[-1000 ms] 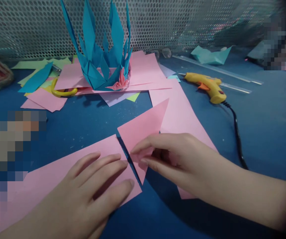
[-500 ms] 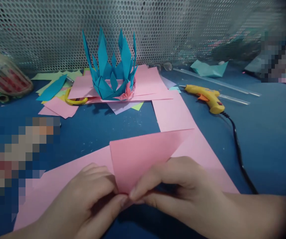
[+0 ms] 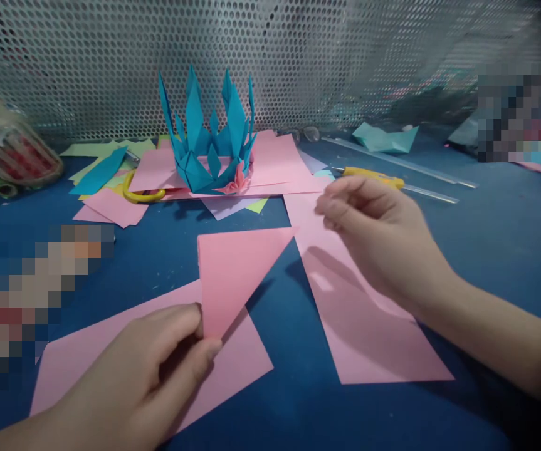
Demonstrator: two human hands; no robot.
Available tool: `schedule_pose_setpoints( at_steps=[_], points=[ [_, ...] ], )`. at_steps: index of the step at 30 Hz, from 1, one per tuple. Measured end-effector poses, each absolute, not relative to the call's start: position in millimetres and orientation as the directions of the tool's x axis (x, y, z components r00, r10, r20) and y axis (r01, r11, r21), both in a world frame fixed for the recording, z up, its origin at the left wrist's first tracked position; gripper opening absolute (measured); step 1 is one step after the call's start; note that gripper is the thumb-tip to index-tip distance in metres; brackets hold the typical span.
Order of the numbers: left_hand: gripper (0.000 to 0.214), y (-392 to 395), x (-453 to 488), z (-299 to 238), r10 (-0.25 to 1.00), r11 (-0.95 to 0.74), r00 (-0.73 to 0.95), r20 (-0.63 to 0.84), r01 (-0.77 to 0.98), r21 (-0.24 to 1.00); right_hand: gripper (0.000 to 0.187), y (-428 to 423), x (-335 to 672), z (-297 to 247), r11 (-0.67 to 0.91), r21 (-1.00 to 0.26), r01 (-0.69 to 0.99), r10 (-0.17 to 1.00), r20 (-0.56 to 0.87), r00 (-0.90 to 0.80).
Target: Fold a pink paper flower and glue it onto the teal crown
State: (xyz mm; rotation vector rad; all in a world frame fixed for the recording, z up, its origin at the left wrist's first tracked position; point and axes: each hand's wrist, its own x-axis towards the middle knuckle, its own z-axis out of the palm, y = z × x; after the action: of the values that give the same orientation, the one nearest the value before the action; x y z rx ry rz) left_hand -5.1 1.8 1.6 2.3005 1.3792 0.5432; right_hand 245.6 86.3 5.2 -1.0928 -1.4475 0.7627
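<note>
My left hand (image 3: 162, 357) pinches the lower corner of a folded pink paper triangle (image 3: 235, 269) between thumb and fingers. The triangle stands tilted above the table, its sharp tip pointing right. My right hand (image 3: 368, 232) is raised to the right of that tip, apart from it. Its fingers are curled in against the thumb, and nothing shows between them. Beneath my left hand lies a flat pink sheet (image 3: 246, 363). Below my right hand is a long pink paper strip (image 3: 368, 351). Behind my right fingers a yellow glue gun (image 3: 368, 177) is partly hidden.
A blue folded-paper crown (image 3: 214, 163) with a small pink paper flower stands on pink sheets at the back. Yellow-handled scissors (image 3: 143, 195) and paper scraps lie left of it. Clear glue sticks (image 3: 402, 160) and a jar (image 3: 14, 144) lie near the metal mesh (image 3: 270, 56).
My right hand has let go of the pink paper and moved up and right, partly covering the glue gun. My left hand keeps the folded paper, now shifted left and up.
</note>
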Motion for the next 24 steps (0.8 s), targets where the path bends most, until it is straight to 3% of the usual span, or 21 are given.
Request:
schedule_pose_setpoints(
  at_steps=[2, 4, 7, 9, 16, 18, 22, 24],
  points=[
    [0.038, 1, -6, 2, 0.889, -0.440, 0.439, 0.128, 0.745, 0.502, 0.011, 89, 249, 5, 0.484, -0.812, 0.327, 0.839, 0.537, 0.092],
    [0.037, 0, -6, 2, 0.882, -0.448, 0.458, 0.111, 0.743, 0.496, 0.008, 82, 246, 6, 0.543, -0.759, 0.359, 0.812, 0.583, 0.005],
    [0.034, 0, -5, 1, 0.864, -0.469, 0.496, 0.083, 0.734, 0.491, 0.028, 66, 235, 5, 0.718, -0.577, 0.390, 0.696, 0.570, -0.437],
    [0.033, 1, -4, -1, 0.846, -0.510, 0.520, 0.118, 0.723, 0.466, 0.038, 58, 229, 2, 0.787, -0.507, 0.352, 0.604, 0.512, -0.611],
    [0.030, -1, -4, -6, 0.795, -0.602, 0.565, 0.219, 0.692, 0.399, 0.058, 54, 226, -5, 0.768, -0.579, 0.274, 0.601, 0.502, -0.622],
    [0.030, -3, -6, -7, 0.796, -0.602, 0.566, 0.216, 0.699, 0.385, 0.053, 55, 226, -4, 0.777, -0.573, 0.260, 0.589, 0.516, -0.622],
    [0.027, -3, -8, -8, 0.799, -0.598, 0.561, 0.219, 0.698, 0.394, 0.018, 55, 227, -2, 0.814, -0.511, 0.275, 0.551, 0.533, -0.642],
    [0.021, -4, -9, -8, 0.795, -0.606, 0.543, 0.271, 0.685, 0.404, 0.016, 56, 228, -1, 0.838, -0.463, 0.290, 0.525, 0.536, -0.661]
  ],
)
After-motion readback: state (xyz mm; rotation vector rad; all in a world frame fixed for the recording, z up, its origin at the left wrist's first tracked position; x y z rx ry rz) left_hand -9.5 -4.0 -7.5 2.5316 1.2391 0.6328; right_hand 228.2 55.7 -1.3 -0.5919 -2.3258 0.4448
